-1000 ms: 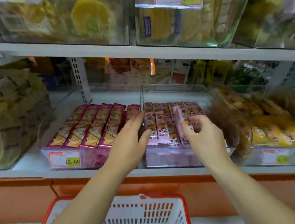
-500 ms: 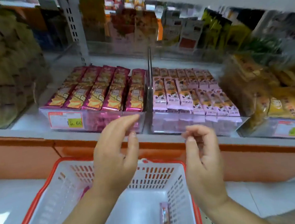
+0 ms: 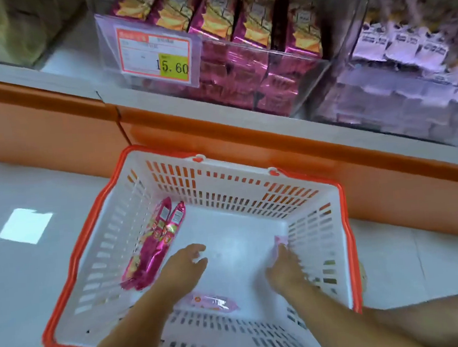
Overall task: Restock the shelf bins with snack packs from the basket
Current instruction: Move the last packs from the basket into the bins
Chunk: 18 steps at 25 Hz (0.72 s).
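A white basket with an orange rim [image 3: 72,267] stands on the floor below the shelf. Two magenta snack packs [image 3: 151,249] lean on its left wall. One light pink pack [image 3: 213,303] lies flat near its front, and another pink pack [image 3: 280,241] stands against the right wall. My left hand [image 3: 187,262] hovers inside the basket, fingers relaxed and holding nothing. My right hand [image 3: 283,268] reaches to the right wall with its fingertips touching the standing pink pack. Above are a clear bin of magenta packs [image 3: 237,34] and a clear bin of pink packs [image 3: 406,61].
A price tag reading 15.60 [image 3: 157,58] hangs on the magenta bin's front. An orange shelf base [image 3: 219,138] runs behind the basket. The pale tiled floor [image 3: 22,197] surrounds it. My bare leg [image 3: 429,319] shows at the lower right.
My view has tipped down from the shelf bins to the basket. Both hands have dropped from shelf height into the basket, the right one reaching the pink pack at the right wall.
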### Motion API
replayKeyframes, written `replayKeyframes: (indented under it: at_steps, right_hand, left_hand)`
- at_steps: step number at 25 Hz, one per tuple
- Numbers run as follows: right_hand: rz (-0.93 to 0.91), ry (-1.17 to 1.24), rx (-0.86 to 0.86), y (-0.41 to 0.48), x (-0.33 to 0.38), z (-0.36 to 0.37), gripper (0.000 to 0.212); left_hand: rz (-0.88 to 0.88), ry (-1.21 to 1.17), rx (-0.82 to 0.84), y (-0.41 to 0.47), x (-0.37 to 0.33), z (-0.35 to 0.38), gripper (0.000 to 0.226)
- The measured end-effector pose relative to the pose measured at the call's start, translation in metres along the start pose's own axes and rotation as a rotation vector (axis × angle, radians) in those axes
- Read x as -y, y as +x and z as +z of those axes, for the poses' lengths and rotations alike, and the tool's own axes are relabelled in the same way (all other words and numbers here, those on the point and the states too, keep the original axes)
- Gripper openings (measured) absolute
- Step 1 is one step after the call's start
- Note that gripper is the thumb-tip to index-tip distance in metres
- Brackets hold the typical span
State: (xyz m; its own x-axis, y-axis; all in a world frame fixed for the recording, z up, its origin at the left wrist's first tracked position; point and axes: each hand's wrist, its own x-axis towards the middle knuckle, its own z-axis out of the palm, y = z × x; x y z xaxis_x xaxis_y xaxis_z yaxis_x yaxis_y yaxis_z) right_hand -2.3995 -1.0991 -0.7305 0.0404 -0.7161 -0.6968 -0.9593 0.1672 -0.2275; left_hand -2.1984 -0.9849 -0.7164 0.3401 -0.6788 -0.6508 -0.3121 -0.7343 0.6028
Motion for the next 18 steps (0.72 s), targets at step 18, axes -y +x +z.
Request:
replayKeyframes:
  at_steps: [18]
  right_hand:
    - [-0.506, 0.500, -0.087, -0.088, 0.029, -0.003, 0.041]
  left_hand:
    - [-0.108, -0.796, 0.038, -0.021, -0.060, -0.010, 0.029]
